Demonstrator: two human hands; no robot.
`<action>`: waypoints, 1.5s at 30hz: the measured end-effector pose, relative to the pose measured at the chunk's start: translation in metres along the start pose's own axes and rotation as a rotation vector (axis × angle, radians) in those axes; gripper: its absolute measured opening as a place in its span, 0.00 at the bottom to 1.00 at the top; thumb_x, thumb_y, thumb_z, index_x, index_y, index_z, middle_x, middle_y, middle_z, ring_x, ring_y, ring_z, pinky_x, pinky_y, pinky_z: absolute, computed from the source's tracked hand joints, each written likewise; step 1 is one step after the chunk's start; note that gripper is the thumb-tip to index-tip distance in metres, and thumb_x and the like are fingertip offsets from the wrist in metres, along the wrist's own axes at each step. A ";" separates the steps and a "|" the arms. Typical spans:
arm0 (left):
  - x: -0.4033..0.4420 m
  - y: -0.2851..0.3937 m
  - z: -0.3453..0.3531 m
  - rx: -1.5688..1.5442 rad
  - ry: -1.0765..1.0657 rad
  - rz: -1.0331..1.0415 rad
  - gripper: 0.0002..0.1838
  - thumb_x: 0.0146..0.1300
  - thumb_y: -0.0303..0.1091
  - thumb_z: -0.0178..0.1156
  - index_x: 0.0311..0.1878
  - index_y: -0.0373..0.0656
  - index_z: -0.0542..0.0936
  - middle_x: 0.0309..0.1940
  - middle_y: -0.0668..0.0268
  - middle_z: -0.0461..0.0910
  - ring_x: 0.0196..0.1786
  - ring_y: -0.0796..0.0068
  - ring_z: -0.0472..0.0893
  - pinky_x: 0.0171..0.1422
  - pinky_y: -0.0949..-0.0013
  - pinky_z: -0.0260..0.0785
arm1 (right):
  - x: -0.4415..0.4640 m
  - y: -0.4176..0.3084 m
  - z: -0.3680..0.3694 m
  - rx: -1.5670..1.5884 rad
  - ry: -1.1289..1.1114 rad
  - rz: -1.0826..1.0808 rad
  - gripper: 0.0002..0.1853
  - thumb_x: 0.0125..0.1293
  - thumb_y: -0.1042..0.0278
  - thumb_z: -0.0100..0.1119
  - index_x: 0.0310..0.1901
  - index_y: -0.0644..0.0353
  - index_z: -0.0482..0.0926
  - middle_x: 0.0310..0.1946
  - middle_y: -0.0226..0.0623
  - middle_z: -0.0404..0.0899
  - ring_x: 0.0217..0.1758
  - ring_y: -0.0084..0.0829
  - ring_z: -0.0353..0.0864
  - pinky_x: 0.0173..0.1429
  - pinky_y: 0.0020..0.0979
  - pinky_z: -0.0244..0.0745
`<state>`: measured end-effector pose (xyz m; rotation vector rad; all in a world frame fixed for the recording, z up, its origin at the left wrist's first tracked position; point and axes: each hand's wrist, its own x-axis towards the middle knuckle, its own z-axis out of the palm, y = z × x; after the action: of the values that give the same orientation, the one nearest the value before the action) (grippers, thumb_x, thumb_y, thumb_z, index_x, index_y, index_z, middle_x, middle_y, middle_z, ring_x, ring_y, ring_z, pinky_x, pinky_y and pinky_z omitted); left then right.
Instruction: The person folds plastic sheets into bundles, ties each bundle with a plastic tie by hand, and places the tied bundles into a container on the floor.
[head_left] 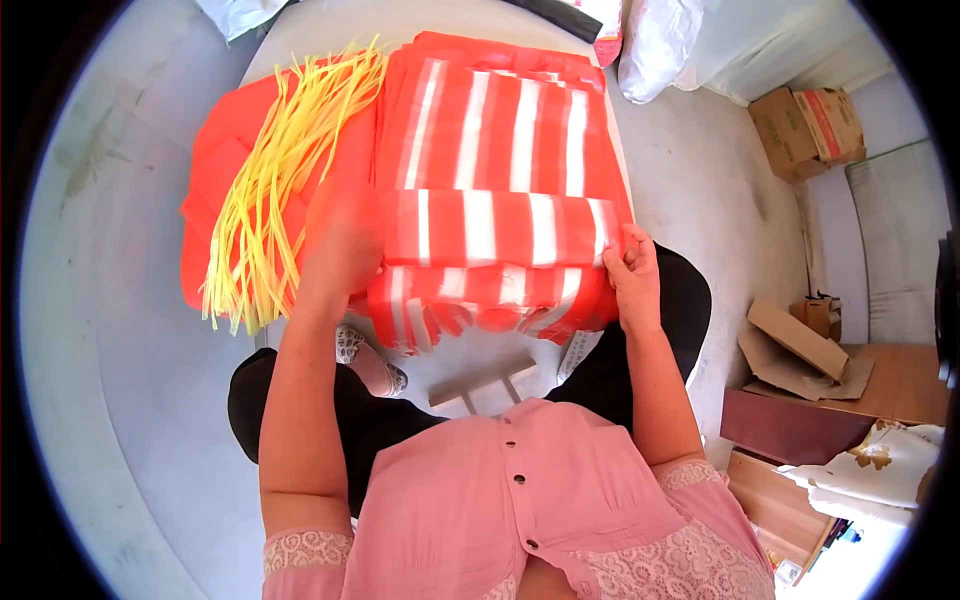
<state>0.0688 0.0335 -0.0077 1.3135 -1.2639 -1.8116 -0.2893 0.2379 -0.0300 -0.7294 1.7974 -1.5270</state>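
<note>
A stack of red-and-white striped sheets point(490, 130), thin and plastic-looking, lies in front of me, its near part folded into a band point(490, 228). At the band's right end, my right hand point(633, 272) pinches the edge between thumb and fingers. My left hand point(345, 250) is at the band's left end, smeared by motion, so its fingers cannot be made out. Left of the stack, a bundle of thin yellow strips point(280, 190) lies across plain red material point(215, 165). Loose, ragged striped ends point(470, 305) hang over the near side.
The pale table point(310, 35) shows behind the stacks. A white plastic bag point(658, 45) is at the back right. Cardboard boxes point(808, 130) stand by the right wall. An opened carton point(800, 350) rests on a brown cabinet point(790, 425). A wooden bar point(482, 383) is below, between my legs.
</note>
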 end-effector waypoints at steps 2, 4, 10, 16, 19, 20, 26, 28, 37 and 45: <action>0.012 -0.006 0.000 0.499 0.058 0.080 0.25 0.79 0.43 0.60 0.73 0.43 0.77 0.47 0.62 0.85 0.46 0.68 0.85 0.52 0.64 0.79 | 0.001 -0.002 -0.002 -0.038 -0.014 0.023 0.26 0.76 0.75 0.63 0.72 0.61 0.70 0.42 0.30 0.84 0.40 0.18 0.78 0.45 0.21 0.71; 0.002 -0.012 0.009 0.407 0.144 0.267 0.25 0.72 0.37 0.66 0.69 0.41 0.79 0.53 0.58 0.84 0.52 0.60 0.84 0.60 0.59 0.78 | -0.001 -0.006 -0.003 -0.043 -0.035 0.035 0.24 0.74 0.74 0.65 0.70 0.61 0.74 0.44 0.30 0.83 0.41 0.18 0.78 0.46 0.21 0.72; -0.026 0.008 0.046 1.076 0.011 0.951 0.33 0.60 0.32 0.73 0.70 0.42 0.78 0.70 0.54 0.76 0.75 0.52 0.73 0.79 0.50 0.65 | -0.007 -0.020 -0.001 -0.889 0.021 -0.534 0.29 0.63 0.71 0.70 0.68 0.56 0.80 0.74 0.44 0.69 0.74 0.44 0.72 0.76 0.42 0.70; -0.015 0.000 0.073 1.285 -0.111 1.010 0.30 0.60 0.29 0.67 0.68 0.42 0.80 0.74 0.56 0.75 0.80 0.54 0.70 0.82 0.44 0.63 | 0.005 -0.046 0.030 -1.157 -0.309 -0.781 0.33 0.58 0.75 0.65 0.69 0.57 0.79 0.76 0.39 0.74 0.80 0.49 0.67 0.81 0.48 0.66; -0.005 -0.002 0.071 1.350 -0.048 0.999 0.28 0.60 0.27 0.65 0.66 0.42 0.80 0.72 0.56 0.77 0.77 0.55 0.73 0.80 0.47 0.65 | 0.011 -0.051 0.032 -1.172 -0.313 -0.773 0.30 0.59 0.77 0.64 0.67 0.57 0.80 0.71 0.37 0.78 0.75 0.46 0.74 0.77 0.44 0.71; -0.001 -0.005 0.069 1.371 -0.014 1.006 0.27 0.59 0.26 0.65 0.65 0.42 0.81 0.71 0.56 0.78 0.76 0.55 0.75 0.79 0.48 0.67 | 0.013 -0.054 0.032 -1.189 -0.308 -0.779 0.29 0.59 0.77 0.64 0.65 0.57 0.81 0.69 0.36 0.80 0.72 0.46 0.76 0.75 0.44 0.72; -0.004 0.017 0.062 1.282 0.010 0.840 0.22 0.62 0.26 0.63 0.60 0.38 0.83 0.59 0.54 0.87 0.62 0.54 0.85 0.67 0.57 0.77 | 0.030 -0.072 0.016 -1.255 -0.153 -0.721 0.23 0.56 0.82 0.65 0.55 0.59 0.84 0.52 0.39 0.87 0.60 0.46 0.82 0.64 0.46 0.78; -0.014 0.032 0.061 1.118 -0.029 0.656 0.20 0.64 0.28 0.63 0.60 0.38 0.83 0.55 0.52 0.88 0.58 0.53 0.87 0.63 0.58 0.79 | 0.039 -0.093 0.016 -1.269 -0.018 -0.802 0.20 0.58 0.82 0.66 0.53 0.59 0.84 0.50 0.42 0.87 0.58 0.45 0.84 0.63 0.43 0.77; -0.022 0.023 0.035 0.752 -0.152 0.242 0.26 0.65 0.33 0.64 0.65 0.36 0.79 0.51 0.48 0.88 0.53 0.47 0.87 0.61 0.55 0.79 | 0.033 -0.072 0.063 -0.752 -0.128 -0.753 0.15 0.71 0.70 0.67 0.58 0.60 0.85 0.56 0.49 0.85 0.62 0.50 0.82 0.66 0.46 0.77; -0.014 0.020 0.037 0.884 -0.114 0.694 0.36 0.62 0.36 0.72 0.74 0.39 0.75 0.73 0.48 0.75 0.74 0.49 0.74 0.77 0.55 0.68 | 0.001 -0.024 0.098 -0.701 -0.361 -0.934 0.15 0.65 0.77 0.68 0.53 0.67 0.86 0.60 0.50 0.83 0.68 0.56 0.78 0.73 0.50 0.74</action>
<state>0.0379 0.0511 0.0193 0.9369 -2.3621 -0.8464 -0.2137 0.1727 -0.0160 -2.2600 1.7683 -1.0719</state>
